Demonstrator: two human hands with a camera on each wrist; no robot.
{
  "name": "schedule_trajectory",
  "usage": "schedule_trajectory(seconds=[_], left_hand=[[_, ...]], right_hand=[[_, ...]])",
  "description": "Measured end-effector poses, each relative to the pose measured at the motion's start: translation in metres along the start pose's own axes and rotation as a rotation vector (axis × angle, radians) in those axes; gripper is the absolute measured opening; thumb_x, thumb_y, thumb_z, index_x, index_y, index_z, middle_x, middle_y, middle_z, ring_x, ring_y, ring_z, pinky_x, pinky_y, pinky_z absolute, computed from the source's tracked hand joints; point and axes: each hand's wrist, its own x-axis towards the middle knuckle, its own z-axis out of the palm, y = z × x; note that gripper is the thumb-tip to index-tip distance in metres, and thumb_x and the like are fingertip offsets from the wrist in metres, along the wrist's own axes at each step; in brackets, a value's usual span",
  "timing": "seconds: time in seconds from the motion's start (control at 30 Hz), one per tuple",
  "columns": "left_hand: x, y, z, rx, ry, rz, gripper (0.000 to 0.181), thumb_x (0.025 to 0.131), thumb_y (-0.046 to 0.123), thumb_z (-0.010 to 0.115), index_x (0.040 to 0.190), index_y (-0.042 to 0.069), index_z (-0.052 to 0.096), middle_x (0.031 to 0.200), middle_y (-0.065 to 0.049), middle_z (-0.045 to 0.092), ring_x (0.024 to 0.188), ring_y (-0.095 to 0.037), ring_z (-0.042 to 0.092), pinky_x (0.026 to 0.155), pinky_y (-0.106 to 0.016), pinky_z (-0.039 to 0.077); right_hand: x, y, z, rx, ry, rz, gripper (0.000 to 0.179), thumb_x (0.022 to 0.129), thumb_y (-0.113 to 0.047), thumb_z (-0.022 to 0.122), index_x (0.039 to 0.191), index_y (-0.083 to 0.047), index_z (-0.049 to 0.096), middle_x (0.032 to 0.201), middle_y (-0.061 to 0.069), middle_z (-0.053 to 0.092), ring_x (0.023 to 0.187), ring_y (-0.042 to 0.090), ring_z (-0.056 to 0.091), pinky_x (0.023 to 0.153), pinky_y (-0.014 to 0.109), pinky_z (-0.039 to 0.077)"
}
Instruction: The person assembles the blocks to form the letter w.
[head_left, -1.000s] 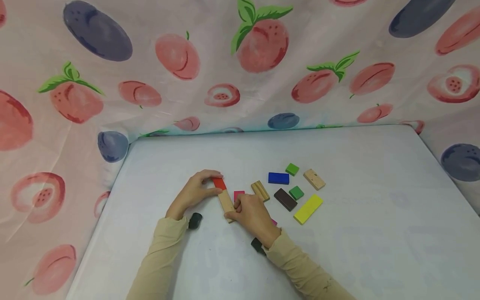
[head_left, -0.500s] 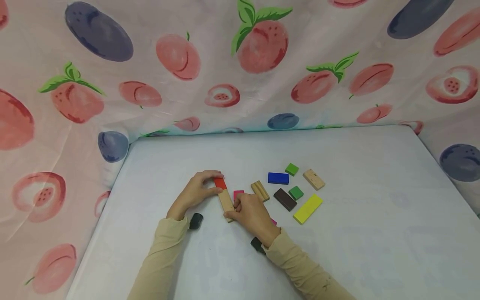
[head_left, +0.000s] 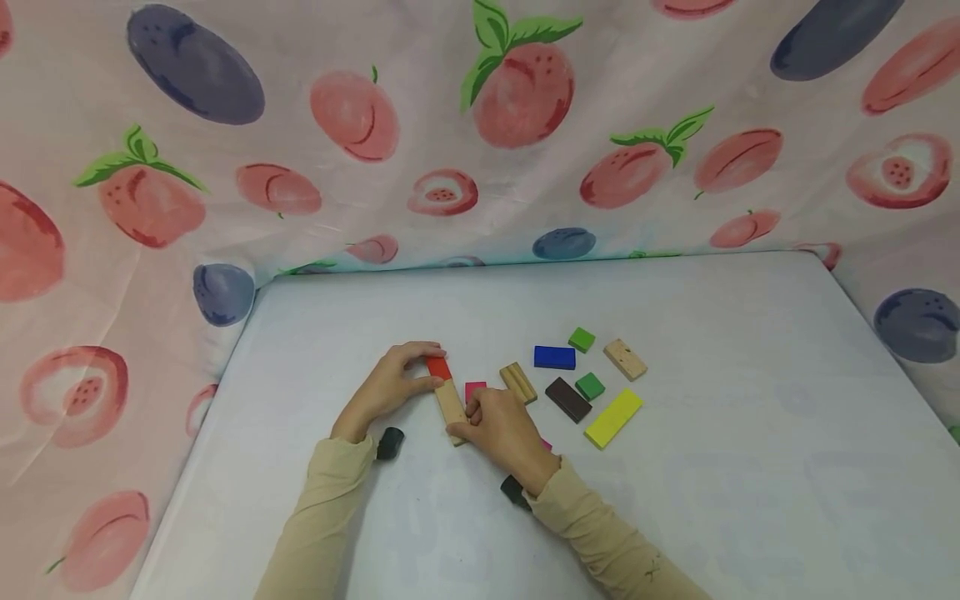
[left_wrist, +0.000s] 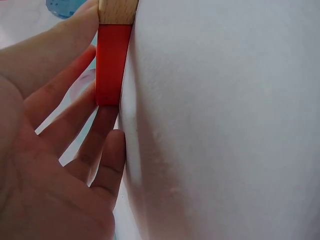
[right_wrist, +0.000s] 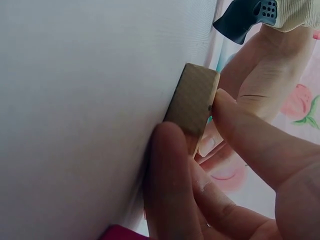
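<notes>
A red block [head_left: 437, 367] and a plain wooden block [head_left: 450, 400] lie end to end on the white table [head_left: 720, 500]. My left hand [head_left: 386, 387] holds the red block, fingertips at its far end and thumb by the seam between the two. In the left wrist view the red block [left_wrist: 111, 65] meets the wood flush, the thumb against the wooden block [left_wrist: 117, 12]. With thumb and fingers, my right hand [head_left: 506, 429] pinches the near end of the wooden block, whose end face [right_wrist: 194, 97] shows in the right wrist view. A pink block [head_left: 475, 390] sits just beyond, partly hidden.
To the right lie a grooved wooden block [head_left: 518, 382], a blue block [head_left: 555, 357], a dark brown block [head_left: 568, 400], two green blocks, a yellow block [head_left: 613, 418] and another wooden block [head_left: 626, 358]. A magenta piece [head_left: 547, 445] peeks out beside my right wrist. Fruit-print cloth [head_left: 517, 192] walls the table.
</notes>
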Motion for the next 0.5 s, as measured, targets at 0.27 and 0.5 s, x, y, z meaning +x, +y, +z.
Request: schedule_trajectory(seconds=[0.27, 0.5], left_hand=[[-0.001, 0.001, 0.001, 0.003, 0.011, 0.008, 0.043, 0.086, 0.010, 0.077, 0.127, 0.004, 0.066, 0.142, -0.016, 0.056, 0.137, -0.035, 0.044, 0.112, -0.053, 0.037], [-0.003, 0.002, 0.002, 0.036, 0.037, 0.036, 0.044, 0.086, 0.013, 0.078, 0.127, 0.003, 0.065, 0.145, -0.018, 0.052, 0.139, -0.037, 0.042, 0.113, -0.053, 0.037]], right_hand=[[-0.005, -0.001, -0.004, 0.007, -0.007, 0.003, 0.027, 0.080, -0.027, 0.084, 0.088, -0.005, 0.070, 0.070, -0.003, 0.062, 0.066, 0.009, 0.055, 0.057, 0.019, 0.048], [-0.011, 0.000, -0.012, -0.009, 0.020, -0.040, 0.025, 0.082, -0.025, 0.082, 0.093, -0.007, 0.069, 0.079, -0.002, 0.063, 0.072, 0.010, 0.056, 0.064, 0.021, 0.050]])
